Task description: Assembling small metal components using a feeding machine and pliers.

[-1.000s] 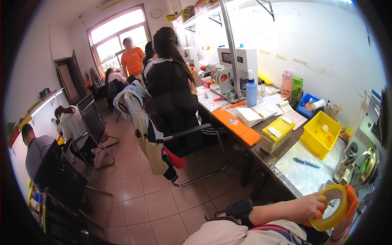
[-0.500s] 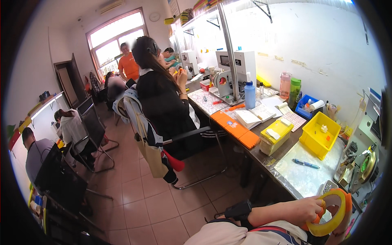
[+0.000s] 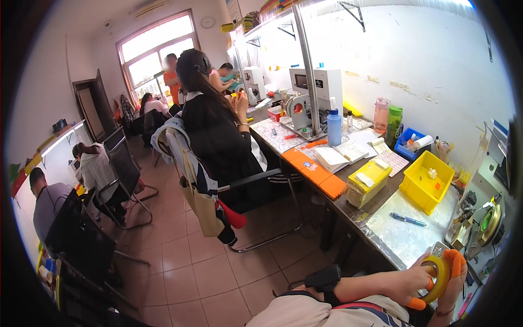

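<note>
Watching remotely, I note the left hand (image 3: 415, 280) and right hand (image 3: 453, 282) at four o'clock, fingers gripping a yellow tape roll (image 3: 444, 272), with nothing visibly unwound.

The tape roll (image 3: 444, 277) is showing glossy plastic. The metal pole (image 3: 309, 65) is gleaming; the paper notebook (image 3: 330, 155) is looking matt.

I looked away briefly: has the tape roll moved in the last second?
Yes: the tape roll has turned more edge-on, while its place below the resting pen is about the same.
</note>
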Available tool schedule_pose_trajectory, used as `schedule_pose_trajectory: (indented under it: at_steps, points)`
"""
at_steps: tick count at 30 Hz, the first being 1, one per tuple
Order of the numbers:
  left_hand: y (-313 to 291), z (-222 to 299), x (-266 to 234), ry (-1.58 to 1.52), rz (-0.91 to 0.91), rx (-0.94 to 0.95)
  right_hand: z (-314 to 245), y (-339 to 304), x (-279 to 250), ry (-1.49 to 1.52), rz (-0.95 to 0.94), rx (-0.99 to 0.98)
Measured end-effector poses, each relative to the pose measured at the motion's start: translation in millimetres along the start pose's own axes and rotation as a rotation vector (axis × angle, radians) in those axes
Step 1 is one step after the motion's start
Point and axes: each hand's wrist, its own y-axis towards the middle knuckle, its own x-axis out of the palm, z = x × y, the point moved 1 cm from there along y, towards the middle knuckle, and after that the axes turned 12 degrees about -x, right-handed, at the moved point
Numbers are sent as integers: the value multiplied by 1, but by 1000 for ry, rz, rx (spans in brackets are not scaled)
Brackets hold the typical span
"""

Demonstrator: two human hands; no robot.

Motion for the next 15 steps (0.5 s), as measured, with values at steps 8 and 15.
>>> schedule_pose_trajectory:
  at_steps: [8, 15]
  points:
    - [3, 6, 4, 94, 390, 4, -5, -1, 9, -277, -130, -226]
    - [1, 6, -9, -95, 357, 43, -21, -1, 15, -436, -226, -406]
